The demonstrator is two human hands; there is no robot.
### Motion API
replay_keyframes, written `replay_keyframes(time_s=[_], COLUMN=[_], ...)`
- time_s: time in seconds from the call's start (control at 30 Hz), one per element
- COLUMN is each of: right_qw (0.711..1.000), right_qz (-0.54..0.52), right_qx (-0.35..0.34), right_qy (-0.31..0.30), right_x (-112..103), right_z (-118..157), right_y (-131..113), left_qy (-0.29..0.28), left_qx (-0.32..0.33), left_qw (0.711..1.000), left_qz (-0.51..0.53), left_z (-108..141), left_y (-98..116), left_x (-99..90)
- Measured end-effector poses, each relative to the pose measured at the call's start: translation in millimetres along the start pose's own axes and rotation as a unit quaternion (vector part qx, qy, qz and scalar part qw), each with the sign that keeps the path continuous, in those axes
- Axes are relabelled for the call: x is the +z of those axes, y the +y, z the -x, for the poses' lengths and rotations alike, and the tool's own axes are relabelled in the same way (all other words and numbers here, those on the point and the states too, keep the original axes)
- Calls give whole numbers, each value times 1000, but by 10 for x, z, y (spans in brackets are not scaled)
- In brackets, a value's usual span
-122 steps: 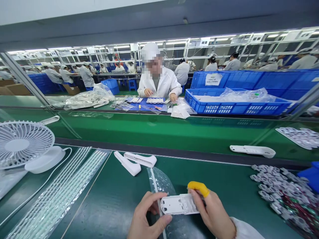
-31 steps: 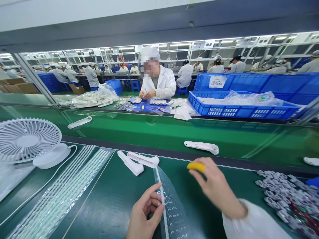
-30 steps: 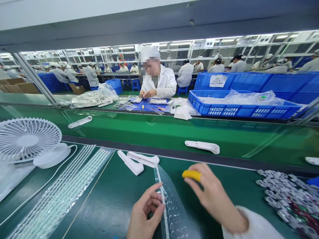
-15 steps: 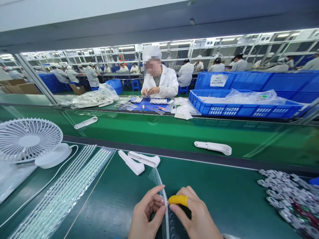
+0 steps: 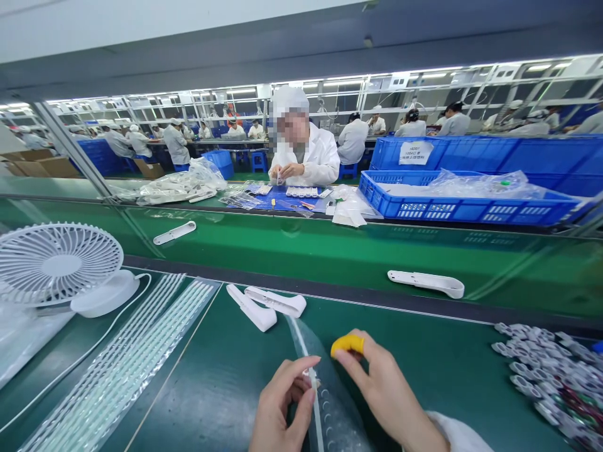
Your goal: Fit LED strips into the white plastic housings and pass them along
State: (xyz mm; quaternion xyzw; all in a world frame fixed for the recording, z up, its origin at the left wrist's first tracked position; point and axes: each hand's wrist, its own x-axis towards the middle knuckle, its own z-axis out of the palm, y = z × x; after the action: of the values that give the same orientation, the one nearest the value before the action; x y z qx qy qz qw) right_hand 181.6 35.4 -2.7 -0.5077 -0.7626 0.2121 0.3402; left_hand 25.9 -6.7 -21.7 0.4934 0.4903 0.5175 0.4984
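My left hand (image 5: pixel 280 408) pinches the white edge of a clear plastic strip (image 5: pixel 325 411) studded with small round pieces; the strip runs away from me across the green mat. My right hand (image 5: pixel 384 392), with a yellow cot on its forefinger (image 5: pixel 347 343), hovers just right of the strip with fingers apart; I cannot tell if something tiny sits at its fingertips. Two white plastic housings (image 5: pixel 266 306) lie on the mat just beyond the strip's far end.
A white desk fan (image 5: pixel 61 267) stands at the left beside long sheets of parts strips (image 5: pixel 127 364). A pile of small white parts (image 5: pixel 546 370) lies at the right. White housings (image 5: pixel 426 282) ride the green conveyor. A person in white works opposite, next to blue crates (image 5: pixel 452 204).
My right hand came down from the conveyor side to the strip, met my left fingers, then lifted a little away. The housings on the conveyor drifted to the right.
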Motion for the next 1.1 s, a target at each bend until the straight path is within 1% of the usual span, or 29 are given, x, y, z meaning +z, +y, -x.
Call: replay_keyframes(time_s=[0.07,0.1,0.23,0.3,0.37,0.47,0.53,0.6,0.77,0.83,0.93,1.03,1.1], right_qw=[996,993,977,968,963,964,969,975,988,991,996,999,993], right_qz=[56,76,117,134,145,158,161,155,105,86,52,-32,-89], right_qx=[-63,-91,-174,-200,-213,-206,-184,-159,-95,-66,-43,-36,-35], right_qy=[27,21,-48,-67,-74,-60,-36,-8,66,73,54,-13,-65], right_x=[14,38,235,355,451,502,460,362,-36,-202,-380,-444,-441], right_z=[-141,-226,-576,-705,-779,-787,-739,-658,-335,-170,74,264,346], right_y=[76,100,95,66,54,104,195,332,723,804,788,672,599], left_qy=[4,8,27,29,29,27,14,-8,-76,-66,-15,14,17], left_qx=[5,7,8,15,24,35,39,37,27,27,19,-19,-43], left_qw=[1000,1000,999,999,998,997,997,997,992,992,995,997,997], left_qz=[-6,-7,-22,-34,-43,-57,-66,-74,-95,-107,-99,-71,-65], left_z=[-5,-10,-29,-37,-44,-51,-54,-57,-75,-80,-71,-51,-44], left_y=[12,19,41,51,56,46,28,9,1,13,33,36,29], left_x=[-4,-7,-25,-34,-41,-50,-60,-77,-129,-124,-85,-52,-48])
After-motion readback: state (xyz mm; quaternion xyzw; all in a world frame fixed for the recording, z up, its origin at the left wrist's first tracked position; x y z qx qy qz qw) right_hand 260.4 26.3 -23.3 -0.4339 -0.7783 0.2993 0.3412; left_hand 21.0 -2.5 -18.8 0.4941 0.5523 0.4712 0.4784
